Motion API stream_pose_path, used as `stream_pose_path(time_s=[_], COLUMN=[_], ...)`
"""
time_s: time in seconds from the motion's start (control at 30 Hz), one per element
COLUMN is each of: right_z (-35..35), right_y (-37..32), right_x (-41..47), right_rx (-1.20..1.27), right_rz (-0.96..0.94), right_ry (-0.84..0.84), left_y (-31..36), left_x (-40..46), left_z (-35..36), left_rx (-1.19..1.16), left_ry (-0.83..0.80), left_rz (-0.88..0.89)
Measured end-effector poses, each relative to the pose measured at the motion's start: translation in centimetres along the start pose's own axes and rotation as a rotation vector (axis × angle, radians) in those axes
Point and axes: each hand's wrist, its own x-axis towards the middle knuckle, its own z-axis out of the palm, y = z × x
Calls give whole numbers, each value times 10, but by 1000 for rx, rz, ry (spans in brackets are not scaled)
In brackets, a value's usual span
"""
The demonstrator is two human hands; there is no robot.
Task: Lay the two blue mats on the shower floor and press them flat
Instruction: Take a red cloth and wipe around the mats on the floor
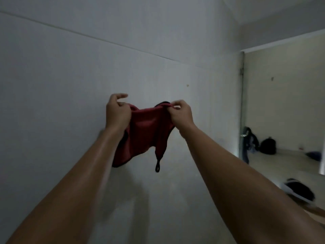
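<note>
I hold a small dark red cloth with black trim up in front of a plain grey wall. My left hand grips its upper left edge. My right hand pinches its upper right edge. The cloth sags between the hands, and a black loop dangles from its lower corner. No blue mat and no shower floor are in view.
A doorway opens at the right with a metal frame. Beyond it lie dark bags on a pale floor. A dark object on something white sits low at the right.
</note>
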Motion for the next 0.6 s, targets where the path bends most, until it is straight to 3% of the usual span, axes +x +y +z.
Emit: stream_pose_path(time_s=[0.07, 0.17, 0.23, 0.3, 0.47, 0.6], right_z=[-33, -93, -139, -191, -321, -414], right_y=[-9, -4, 8, 27, 70, 101], right_x=[2, -11, -27, -49, -139, -256], right_rx=[-6, -31, -78, -170, -408, -476], right_rz=[-19, 0, 41, 101, 394, 597], right_ry=[24, 58, 102, 173, 368, 652], left_y=[12, 17, 14, 9, 4, 20], left_x=[-4, -41, -79, -123, -248, -362], left_z=[25, 73, 110, 150, 242, 292], left_rx=[-177, -228, -109, -60, -53, -166], left_ry=[-132, -619, -1014, -1295, -1552, -1739], left_rz=[-177, -448, -479, -457, -572, -667])
